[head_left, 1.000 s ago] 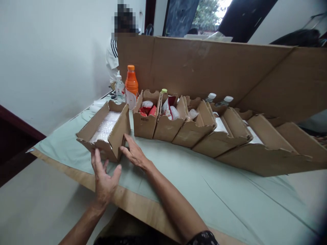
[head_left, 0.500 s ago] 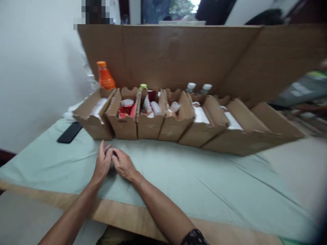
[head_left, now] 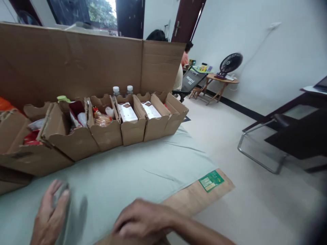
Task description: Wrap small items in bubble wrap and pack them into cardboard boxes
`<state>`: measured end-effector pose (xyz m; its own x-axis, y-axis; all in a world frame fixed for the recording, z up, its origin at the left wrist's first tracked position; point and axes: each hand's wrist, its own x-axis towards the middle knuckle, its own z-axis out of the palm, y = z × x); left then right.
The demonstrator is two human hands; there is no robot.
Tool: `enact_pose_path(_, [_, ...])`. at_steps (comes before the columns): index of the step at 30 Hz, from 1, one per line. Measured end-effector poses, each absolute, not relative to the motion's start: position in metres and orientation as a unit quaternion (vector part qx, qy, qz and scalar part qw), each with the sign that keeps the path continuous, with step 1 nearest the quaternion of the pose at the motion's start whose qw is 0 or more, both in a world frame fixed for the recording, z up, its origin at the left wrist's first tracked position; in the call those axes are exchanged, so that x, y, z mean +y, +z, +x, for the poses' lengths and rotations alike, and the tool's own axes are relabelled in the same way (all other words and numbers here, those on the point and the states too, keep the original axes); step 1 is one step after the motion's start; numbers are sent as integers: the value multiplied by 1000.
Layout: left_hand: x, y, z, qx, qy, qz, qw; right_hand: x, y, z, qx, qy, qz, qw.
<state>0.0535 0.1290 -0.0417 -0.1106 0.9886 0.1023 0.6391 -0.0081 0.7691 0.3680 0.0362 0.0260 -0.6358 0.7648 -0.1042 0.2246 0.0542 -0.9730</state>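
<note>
My left hand (head_left: 49,217) lies on the pale green cloth (head_left: 133,170) at the near left, fingers stretched out and a little smeared by motion, holding nothing. My right hand (head_left: 143,221) rests palm down at the table's near edge, fingers curled under, with nothing seen in them. Beyond both hands runs a row of open cardboard boxes (head_left: 107,136). They hold red packets (head_left: 32,137), a snack bag (head_left: 102,119) and white cartons (head_left: 126,111). Two clear bottles (head_left: 122,90) stand behind the row, against a tall cardboard sheet (head_left: 76,64).
A green label (head_left: 211,180) sits on the bare wooden corner of the table. On the floor to the right stand a metal-framed chair (head_left: 258,143) and a dark desk (head_left: 306,129). A fan (head_left: 230,63) on a small table and a seated person (head_left: 182,68) are at the back.
The view has swung to the right, along the box row. My hands, together on the cloth before, have drawn back to the near edge and moved apart.
</note>
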Motion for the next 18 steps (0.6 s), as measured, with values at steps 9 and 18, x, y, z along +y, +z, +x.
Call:
enact_pose_path(9, [149,-60,200,378,277,880,81,159,189,607,-598,-50,-740,302])
enact_pose_path(18, [142,-72,196,308,284,908,-10,257,185,644,-647,102,-749,-99])
